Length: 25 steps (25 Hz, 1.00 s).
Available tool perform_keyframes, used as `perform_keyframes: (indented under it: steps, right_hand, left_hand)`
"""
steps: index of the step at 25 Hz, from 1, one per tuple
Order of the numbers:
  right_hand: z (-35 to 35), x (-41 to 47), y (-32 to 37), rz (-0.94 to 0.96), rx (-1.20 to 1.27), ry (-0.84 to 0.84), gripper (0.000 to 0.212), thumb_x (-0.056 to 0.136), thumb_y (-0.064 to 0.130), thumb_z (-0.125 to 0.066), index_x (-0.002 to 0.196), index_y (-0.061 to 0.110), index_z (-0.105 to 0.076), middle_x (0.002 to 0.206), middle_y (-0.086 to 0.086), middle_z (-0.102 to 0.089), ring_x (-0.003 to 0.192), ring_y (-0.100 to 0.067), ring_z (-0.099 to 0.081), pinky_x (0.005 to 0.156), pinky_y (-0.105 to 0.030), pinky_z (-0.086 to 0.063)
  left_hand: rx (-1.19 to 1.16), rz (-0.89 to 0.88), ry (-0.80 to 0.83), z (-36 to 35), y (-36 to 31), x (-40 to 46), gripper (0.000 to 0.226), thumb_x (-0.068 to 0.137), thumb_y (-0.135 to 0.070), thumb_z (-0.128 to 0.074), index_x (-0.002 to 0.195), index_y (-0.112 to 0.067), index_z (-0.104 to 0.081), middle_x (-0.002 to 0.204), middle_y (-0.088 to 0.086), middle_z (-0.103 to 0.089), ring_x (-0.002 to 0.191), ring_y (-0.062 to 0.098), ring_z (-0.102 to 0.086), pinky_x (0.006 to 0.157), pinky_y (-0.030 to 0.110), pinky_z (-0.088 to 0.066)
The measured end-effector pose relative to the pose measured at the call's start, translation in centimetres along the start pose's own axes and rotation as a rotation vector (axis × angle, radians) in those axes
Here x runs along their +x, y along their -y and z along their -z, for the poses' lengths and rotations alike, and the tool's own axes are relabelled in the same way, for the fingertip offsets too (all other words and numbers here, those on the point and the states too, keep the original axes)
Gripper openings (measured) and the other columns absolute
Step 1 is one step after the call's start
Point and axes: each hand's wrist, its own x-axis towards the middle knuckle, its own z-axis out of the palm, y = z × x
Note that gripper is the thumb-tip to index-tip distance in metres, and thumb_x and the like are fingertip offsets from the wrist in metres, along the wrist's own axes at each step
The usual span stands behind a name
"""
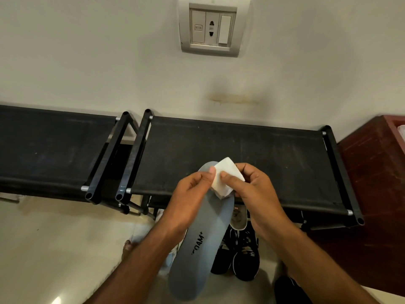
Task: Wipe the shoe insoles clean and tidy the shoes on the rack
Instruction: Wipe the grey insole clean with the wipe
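A long grey insole (198, 244) with black lettering runs from the frame's bottom centre up over the front of the rack. My left hand (188, 198) grips its upper part, with the thumb lying on the edge of a folded white wipe (228, 174). My right hand (252, 185) pinches that wipe against the toe end of the insole. Below the hands stands a pair of black sneakers (241, 255) on the floor, a second pale insole (237, 218) sticking out of one.
Two black fabric-topped shoe racks, one (252, 154) in front of me and one (48, 148) to the left, line the wall. A dark red cabinet (372, 183) stands at the right. A socket plate (211, 26) sits high on the wall. A bare foot (128, 247) shows on the pale floor.
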Motion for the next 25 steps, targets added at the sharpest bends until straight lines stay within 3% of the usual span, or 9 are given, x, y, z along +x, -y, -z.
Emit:
perform_keyframes:
  steps: [3, 7, 11, 16, 18, 21, 23, 25]
  right_hand:
    - [0.4, 0.1, 0.1, 0.011, -0.061, 0.032, 0.011, 0.090, 0.017, -0.069, 0.100, 0.014, -0.070, 0.091, -0.002, -0.075, 0.084, -0.015, -0.070, 0.067, -0.024, -0.054]
    - [0.9, 0.3, 0.2, 0.032, -0.161, 0.051, 0.012, 0.094, 0.023, -0.063, 0.101, 0.019, -0.072, 0.091, 0.002, -0.075, 0.083, -0.011, -0.069, 0.065, -0.026, -0.052]
    - [0.9, 0.5, 0.1, 0.037, -0.083, -0.022, 0.013, 0.096, 0.021, -0.061, 0.102, 0.018, -0.071, 0.092, 0.000, -0.075, 0.084, -0.014, -0.069, 0.068, -0.029, -0.053]
    - [0.6, 0.3, 0.1, 0.022, -0.129, 0.082, 0.015, 0.089, 0.016, -0.069, 0.104, 0.017, -0.070, 0.092, 0.000, -0.076, 0.088, -0.017, -0.072, 0.072, -0.029, -0.059]
    - [0.8, 0.5, 0.3, 0.133, -0.126, -0.078, 0.011, 0.089, 0.013, -0.069, 0.099, 0.017, -0.070, 0.089, 0.000, -0.075, 0.085, -0.016, -0.072, 0.071, -0.029, -0.060]
    - [1.2, 0.5, 0.3, 0.364, -0.264, -0.313, 0.014, 0.090, 0.015, -0.068, 0.096, 0.027, -0.063, 0.089, 0.009, -0.070, 0.083, -0.010, -0.068, 0.064, -0.024, -0.057]
    - [1.1, 0.3, -0.4, 0.442, -0.425, -0.223, 0.018, 0.093, 0.015, -0.065, 0.104, 0.028, -0.063, 0.094, 0.012, -0.070, 0.081, -0.007, -0.067, 0.064, -0.026, -0.057]
    - [0.8, 0.2, -1.6, 0.508, -0.663, -0.104, 0.034, 0.096, 0.008, -0.060, 0.123, 0.029, -0.064, 0.109, 0.011, -0.071, 0.092, -0.005, -0.067, 0.079, -0.026, -0.056]
  left_hand:
    - [0.062, -0.064, -0.016, 0.2, 0.2, 0.1, 0.020, 0.096, -0.033, -0.062, 0.096, -0.018, -0.074, 0.094, 0.005, -0.075, 0.098, 0.032, -0.068, 0.086, 0.047, -0.054]
    - [0.066, -0.055, -0.016, 0.6, 0.1, 0.1, 0.017, 0.096, -0.030, -0.063, 0.098, -0.017, -0.073, 0.094, 0.005, -0.076, 0.095, 0.030, -0.070, 0.087, 0.050, -0.054]
    - [0.025, -0.039, -0.021, 0.6, 0.0, 0.2, 0.017, 0.097, -0.029, -0.061, 0.100, -0.018, -0.073, 0.095, 0.002, -0.076, 0.095, 0.026, -0.070, 0.087, 0.045, -0.055]
    - [0.110, -0.084, -0.003, 0.7, 0.3, 0.1, 0.014, 0.095, -0.028, -0.064, 0.102, -0.021, -0.073, 0.095, -0.002, -0.076, 0.092, 0.016, -0.071, 0.078, 0.032, -0.055]
    - [0.057, -0.040, -0.020, 1.0, 0.4, 0.1, 0.014, 0.093, -0.024, -0.067, 0.106, -0.022, -0.066, 0.103, 0.001, -0.072, 0.095, 0.022, -0.070, 0.080, 0.038, -0.058]
    - [-0.005, 0.112, -0.034, 1.3, 0.4, 0.2, 0.042, 0.090, -0.025, -0.070, 0.122, -0.033, -0.043, 0.116, 0.006, -0.061, 0.097, 0.027, -0.069, 0.078, 0.042, -0.061]
    - [-0.063, 0.123, -0.022, 1.1, 0.1, 0.2, 0.046, 0.092, -0.021, -0.067, 0.129, -0.031, -0.043, 0.116, 0.006, -0.065, 0.098, 0.025, -0.070, 0.079, 0.038, -0.060]
    - [-0.180, 0.115, 0.037, 0.7, -0.3, 0.1, 0.032, 0.096, -0.014, -0.058, 0.126, -0.025, -0.059, 0.111, 0.007, -0.072, 0.097, 0.025, -0.071, 0.081, 0.038, -0.058]
